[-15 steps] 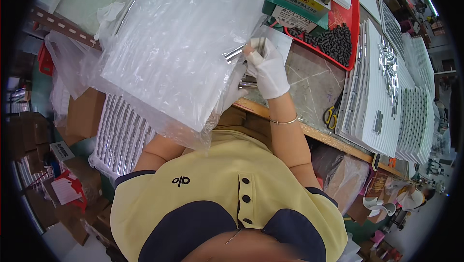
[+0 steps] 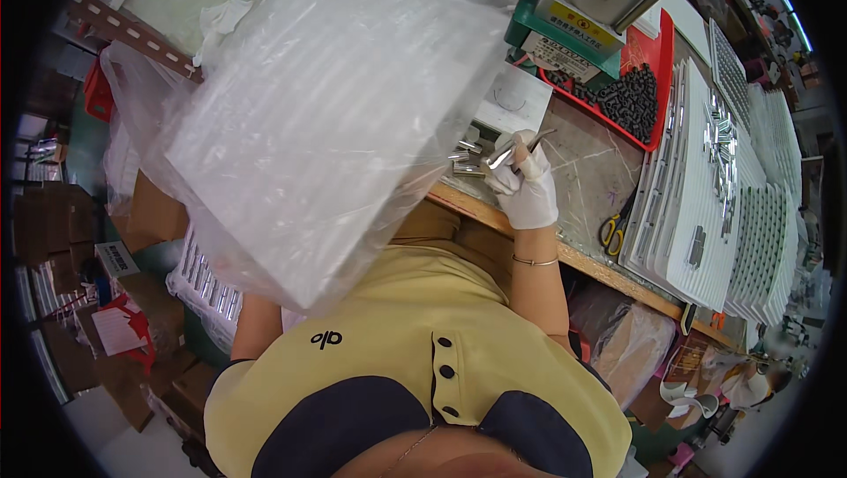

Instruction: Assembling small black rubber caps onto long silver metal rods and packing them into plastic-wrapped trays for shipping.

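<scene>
My right hand [image 2: 529,194] pinches a shiny metal tube [image 2: 500,157] right of upper centre; I cannot tell my hidden left hand's grip. Upper right, a red tray [image 2: 667,54] holds black pieces [image 2: 628,107].

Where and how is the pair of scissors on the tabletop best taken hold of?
Probably by the yellow-and-black handles of the scissors, coming from the left, near side: the loops lie toward the wooden table edge, the blades point away, and white ribbed panels crowd the right.
</scene>
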`<state>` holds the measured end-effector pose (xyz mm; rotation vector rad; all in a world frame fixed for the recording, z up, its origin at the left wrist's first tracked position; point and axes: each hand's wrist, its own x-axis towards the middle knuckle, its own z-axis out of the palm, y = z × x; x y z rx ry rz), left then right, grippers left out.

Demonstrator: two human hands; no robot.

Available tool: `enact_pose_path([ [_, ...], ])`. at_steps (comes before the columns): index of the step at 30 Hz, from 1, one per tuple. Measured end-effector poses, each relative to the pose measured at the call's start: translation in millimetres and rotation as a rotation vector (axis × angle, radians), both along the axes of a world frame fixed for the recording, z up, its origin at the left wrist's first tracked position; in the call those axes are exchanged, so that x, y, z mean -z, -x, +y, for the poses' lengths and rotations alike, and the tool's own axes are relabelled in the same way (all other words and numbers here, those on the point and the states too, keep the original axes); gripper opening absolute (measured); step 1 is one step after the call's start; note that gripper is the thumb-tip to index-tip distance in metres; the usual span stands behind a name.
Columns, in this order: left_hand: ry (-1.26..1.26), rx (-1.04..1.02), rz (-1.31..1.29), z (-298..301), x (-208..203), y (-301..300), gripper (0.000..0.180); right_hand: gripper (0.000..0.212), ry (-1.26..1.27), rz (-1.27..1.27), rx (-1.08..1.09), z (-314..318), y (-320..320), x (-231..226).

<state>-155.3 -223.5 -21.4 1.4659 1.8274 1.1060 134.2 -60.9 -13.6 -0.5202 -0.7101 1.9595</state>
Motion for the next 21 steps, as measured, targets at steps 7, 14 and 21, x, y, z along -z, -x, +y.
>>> enact_pose_path([
  [7,-0.029,-0.198,-0.282,-53.4,-3.7,29.9,0.055,0.010,-0.373,-0.992,0.011,-2.7,-32.0,20.8],
  [14,-0.054,-0.551,-0.536,-75.2,-17.6,124.6,0.054,0.025,-0.798,-1.730,0.091,3.7,-26.7,5.5],
  [21,-0.104,-0.855,-0.447,-56.3,-20.4,150.7,0.050,0.055,-0.236,-0.852,0.214,18.9,32.6,-4.4],
])
